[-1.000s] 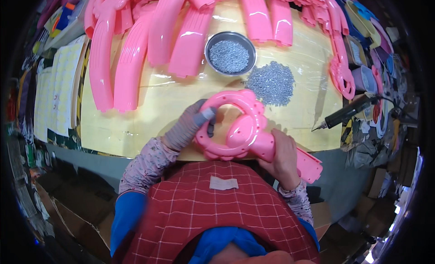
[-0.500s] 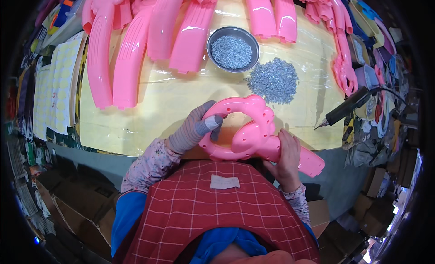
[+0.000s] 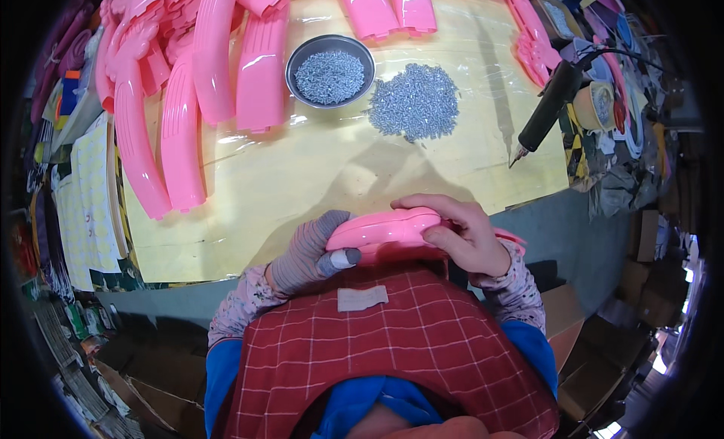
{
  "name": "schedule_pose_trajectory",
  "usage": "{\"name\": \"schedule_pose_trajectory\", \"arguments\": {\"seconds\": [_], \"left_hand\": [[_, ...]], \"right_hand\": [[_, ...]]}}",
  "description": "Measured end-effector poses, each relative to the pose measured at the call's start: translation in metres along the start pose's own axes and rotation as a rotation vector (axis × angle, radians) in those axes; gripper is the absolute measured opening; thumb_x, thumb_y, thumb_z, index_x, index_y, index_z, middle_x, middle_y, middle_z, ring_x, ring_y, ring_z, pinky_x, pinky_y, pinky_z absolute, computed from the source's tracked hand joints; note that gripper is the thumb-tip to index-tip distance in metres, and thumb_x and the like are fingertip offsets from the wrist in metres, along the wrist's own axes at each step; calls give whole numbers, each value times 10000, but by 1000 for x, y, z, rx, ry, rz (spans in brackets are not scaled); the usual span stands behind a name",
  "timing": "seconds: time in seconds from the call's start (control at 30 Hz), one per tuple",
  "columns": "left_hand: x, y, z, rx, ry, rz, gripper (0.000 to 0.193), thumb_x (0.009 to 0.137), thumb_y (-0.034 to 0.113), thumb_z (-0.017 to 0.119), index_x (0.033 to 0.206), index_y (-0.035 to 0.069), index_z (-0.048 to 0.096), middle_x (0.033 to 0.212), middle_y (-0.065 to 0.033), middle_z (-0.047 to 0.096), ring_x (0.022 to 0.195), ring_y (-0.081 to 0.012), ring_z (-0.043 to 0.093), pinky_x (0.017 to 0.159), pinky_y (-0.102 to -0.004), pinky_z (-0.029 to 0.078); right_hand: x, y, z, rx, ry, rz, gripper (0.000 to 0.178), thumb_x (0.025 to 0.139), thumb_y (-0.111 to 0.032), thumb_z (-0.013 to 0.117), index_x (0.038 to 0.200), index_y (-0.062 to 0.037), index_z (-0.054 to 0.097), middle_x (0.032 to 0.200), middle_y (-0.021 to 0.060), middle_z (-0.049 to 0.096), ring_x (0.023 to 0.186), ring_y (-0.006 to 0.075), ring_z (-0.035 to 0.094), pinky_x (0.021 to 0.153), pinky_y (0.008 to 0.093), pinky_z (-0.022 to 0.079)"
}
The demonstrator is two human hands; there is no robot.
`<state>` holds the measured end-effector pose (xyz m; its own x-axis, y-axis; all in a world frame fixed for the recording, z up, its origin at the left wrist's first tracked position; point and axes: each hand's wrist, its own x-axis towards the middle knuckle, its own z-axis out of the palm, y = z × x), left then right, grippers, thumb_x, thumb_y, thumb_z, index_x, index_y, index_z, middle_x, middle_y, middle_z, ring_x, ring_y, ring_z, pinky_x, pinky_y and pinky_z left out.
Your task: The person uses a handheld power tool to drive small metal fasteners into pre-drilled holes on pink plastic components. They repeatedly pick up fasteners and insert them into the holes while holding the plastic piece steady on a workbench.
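Pink plastic piece point(image 3: 381, 231) is up on its side at the near edge of the yellow table point(image 3: 226, 243), right by the red checked apron point(image 3: 339, 348). Gloved left hand point(image 3: 305, 250) grips its left end; bare right hand point(image 3: 471, 235) clasps the right part, thumb on the near face, fingers over the top. Whether it rests on table or apron, can't tell from here. To handle it well, I'd say: even pressure both ends, seam pressed together, no twisting. Edges: right end pokes past the near table edge, so watch for knocks. Room to swing: far side, short of the metal bowl point(image 3: 332, 43) and screw pile point(image 3: 415, 101); driver point(image 3: 553, 103) limits the far right, curved pink parts point(image 3: 262, 77) the far left.
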<state>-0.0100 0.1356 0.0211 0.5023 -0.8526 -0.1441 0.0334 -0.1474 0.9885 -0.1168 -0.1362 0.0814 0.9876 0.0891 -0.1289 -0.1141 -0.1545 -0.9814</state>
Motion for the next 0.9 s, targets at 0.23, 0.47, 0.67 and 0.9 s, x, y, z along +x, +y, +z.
{"name": "schedule_pose_trajectory", "arguments": {"seconds": [0.23,0.47,0.67,0.9], "left_hand": [[-17,-13,21,-50,51,14,475,917,373,706,1229,44,567,988,-136,681,900,-261,686,807,-367,532],[19,-10,32,-45,405,-75,403,977,352,631,1216,29,592,822,-81,659,733,-178,640,706,-338,529],[81,-47,18,744,776,451,456,917,306,689,1248,13,580,968,-151,652,899,-292,646,818,-409,526],[42,-42,47,1242,-3,416,897,748,541,736,1386,-46,506,871,-100,580,816,-247,594,802,-428,467]], "right_hand": [[-14,6,24,-159,109,-162,327,944,-111,597,1219,62,640,1067,185,734,897,227,720,780,296,545],[21,45,28,30,377,20,320,964,-173,663,1207,36,649,956,55,699,870,91,612,744,269,511],[79,73,13,-435,439,-72,490,863,-288,783,1231,4,645,1015,190,716,912,286,699,821,364,550],[82,91,12,-969,464,-188,514,868,-380,761,1225,-24,659,1033,173,709,950,332,679,816,413,561]]}}
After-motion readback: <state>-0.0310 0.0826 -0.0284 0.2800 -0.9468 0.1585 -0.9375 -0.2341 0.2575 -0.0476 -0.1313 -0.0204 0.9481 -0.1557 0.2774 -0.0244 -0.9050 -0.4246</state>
